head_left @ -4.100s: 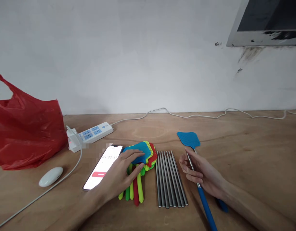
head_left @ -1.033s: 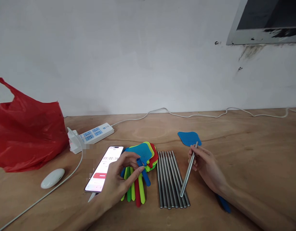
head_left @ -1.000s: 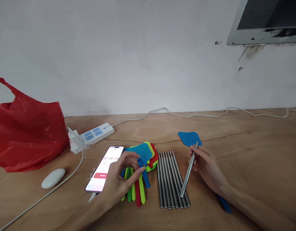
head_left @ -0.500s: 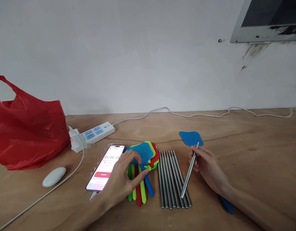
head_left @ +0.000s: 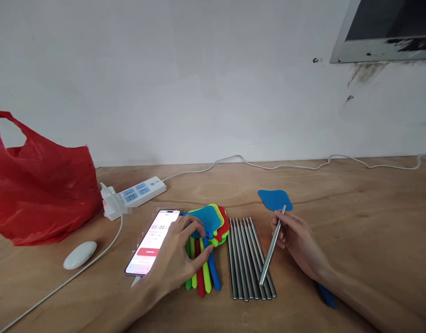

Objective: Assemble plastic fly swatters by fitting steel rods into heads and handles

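Note:
My right hand (head_left: 298,238) pinches a metal tube (head_left: 271,249) near its upper end, holding it tilted. The tube's lower end is over the right side of a row of similar metal tubes (head_left: 241,263). My left hand (head_left: 181,252) reaches over a pile of colourful perforated fly swatter heads (head_left: 206,217) and several plastic handles. Its thumb and forefinger are curved and apart around the top of a blue handle (head_left: 215,273); whether they touch it I cannot tell. Red handle (head_left: 201,284) and green ones lie beside it. A separate blue swatter head (head_left: 274,200) lies beyond my right hand.
A lit phone (head_left: 152,245) lies by my left wrist. Left of it are a white rounded object (head_left: 80,255), a cable, a power strip (head_left: 138,196) and a red plastic bag (head_left: 46,194). A blue piece (head_left: 325,296) is partly under my right forearm. A wall stands behind.
The view has shifted very slightly. My left fingers have moved a little over the pile, while my right hand keeps the tube in almost the same place.

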Demonstrator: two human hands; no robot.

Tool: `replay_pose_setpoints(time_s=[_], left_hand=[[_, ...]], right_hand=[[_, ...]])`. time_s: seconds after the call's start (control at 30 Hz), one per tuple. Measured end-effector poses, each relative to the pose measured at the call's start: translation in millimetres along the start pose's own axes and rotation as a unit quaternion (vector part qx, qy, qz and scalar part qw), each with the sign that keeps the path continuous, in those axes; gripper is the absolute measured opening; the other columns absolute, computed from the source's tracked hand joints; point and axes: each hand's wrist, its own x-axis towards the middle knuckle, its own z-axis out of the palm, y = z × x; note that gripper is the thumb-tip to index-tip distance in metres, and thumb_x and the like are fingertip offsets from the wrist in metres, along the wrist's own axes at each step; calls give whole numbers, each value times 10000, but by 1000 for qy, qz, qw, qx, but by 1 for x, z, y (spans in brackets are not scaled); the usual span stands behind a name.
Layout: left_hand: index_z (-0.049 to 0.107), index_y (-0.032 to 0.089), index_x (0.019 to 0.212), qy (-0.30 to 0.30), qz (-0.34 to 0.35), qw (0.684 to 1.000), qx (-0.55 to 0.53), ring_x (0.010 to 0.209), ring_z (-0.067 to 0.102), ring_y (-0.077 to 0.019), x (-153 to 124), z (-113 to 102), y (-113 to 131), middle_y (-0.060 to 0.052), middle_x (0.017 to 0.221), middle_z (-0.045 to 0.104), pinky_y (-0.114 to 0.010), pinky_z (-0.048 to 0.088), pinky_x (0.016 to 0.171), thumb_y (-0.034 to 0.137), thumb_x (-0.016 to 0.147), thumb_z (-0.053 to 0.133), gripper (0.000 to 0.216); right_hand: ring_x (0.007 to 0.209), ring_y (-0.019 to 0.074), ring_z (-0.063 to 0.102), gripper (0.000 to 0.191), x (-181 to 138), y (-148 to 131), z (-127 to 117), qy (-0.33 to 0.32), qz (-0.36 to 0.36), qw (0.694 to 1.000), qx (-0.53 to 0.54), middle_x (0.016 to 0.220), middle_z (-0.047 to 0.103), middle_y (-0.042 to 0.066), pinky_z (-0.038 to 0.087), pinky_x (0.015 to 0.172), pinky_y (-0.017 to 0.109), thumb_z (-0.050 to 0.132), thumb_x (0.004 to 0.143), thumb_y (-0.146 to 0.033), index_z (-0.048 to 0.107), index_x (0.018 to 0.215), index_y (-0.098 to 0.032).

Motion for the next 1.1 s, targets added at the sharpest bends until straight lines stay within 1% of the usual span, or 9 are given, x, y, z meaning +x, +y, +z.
replay_pose_setpoints(time_s=[0.23, 0.33, 0.43, 0.53, 0.67, 0.8, 0.9, 1.0, 1.1], left_hand=[[537, 222, 979, -19, -17, 999, -23, 1005, 537, -270, 1, -5, 6, -69, 1086, 584, -426, 454, 850, 323, 909, 609, 142], [539, 224, 974, -17, -5, 999, -38, 1011, 532, -260, 0, -7, 8, -66, 1093, 580, -415, 443, 858, 310, 938, 580, 101], [547, 227, 966, -11, 27, 998, -50, 1009, 529, -247, -1, -7, 11, -57, 1073, 588, -394, 434, 854, 274, 955, 562, 51], [559, 226, 980, -25, 64, 996, -56, 994, 532, -238, -3, -9, 15, -46, 1039, 603, -385, 425, 856, 246, 955, 560, 32], [573, 222, 1011, -54, 87, 993, -53, 971, 530, -237, -5, -10, 18, -45, 1022, 621, -382, 416, 855, 262, 950, 588, 75], [562, 203, 940, -61, 110, 991, -44, 888, 524, -218, -5, -10, 19, -37, 945, 626, -357, 400, 804, 238, 975, 558, 49], [535, 194, 893, -62, 120, 990, -36, 828, 509, -205, -4, -11, 20, -29, 873, 610, -342, 384, 765, 199, 996, 507, 106], [511, 191, 865, -69, 119, 990, -33, 805, 494, -201, -3, -11, 21, -26, 840, 589, -336, 371, 746, 187, 1003, 484, 140], [509, 190, 851, -84, 121, 988, -38, 794, 486, -198, -3, -11, 23, -23, 827, 578, -335, 365, 743, 187, 1004, 478, 156]], right_hand=[[443, 71, 418, 424, 3, 3, -2, -21, 18, 1000, 15, 515, 498, -43, 388, 392, 183, 860, 646, -538, 661, 654, -165], [451, 82, 458, 417, 3, 4, -3, -40, 28, 999, 22, 509, 538, -30, 402, 397, 182, 847, 665, -550, 678, 682, -169], [483, 94, 506, 397, 2, 2, -4, -68, 29, 997, 22, 551, 608, -5, 421, 411, 181, 834, 691, -544, 703, 721, -171], [525, 100, 552, 357, 1, 1, -4, -105, 20, 994, 8, 641, 692, 35, 433, 427, 174, 832, 720, -503, 738, 771, -162], [569, 104, 594, 284, -2, 3, -4, -178, 22, 984, -11, 720, 739, 54, 443, 452, 169, 817, 770, -439, 770, 854, -172], [616, 111, 621, 274, -5, 7, -1, -236, 26, 970, -52, 767, 758, 67, 462, 493, 179, 791, 808, -427, 767, 914, -176], [614, 112, 626, 276, -5, 10, -1, -220, 22, 973, -61, 782, 765, 51, 466, 505, 191, 789, 809, -432, 742, 951, -200], [586, 104, 608, 261, -3, 11, -3, -177, 5, 983, -56, 747, 753, 27, 459, 506, 196, 824, 771, -418, 719, 869, -200], [568, 99, 581, 273, -3, 11, -4, -150, -9, 987, -56, 679, 724, 16, 444, 499, 191, 859, 726, -409, 717, 800, -188]])
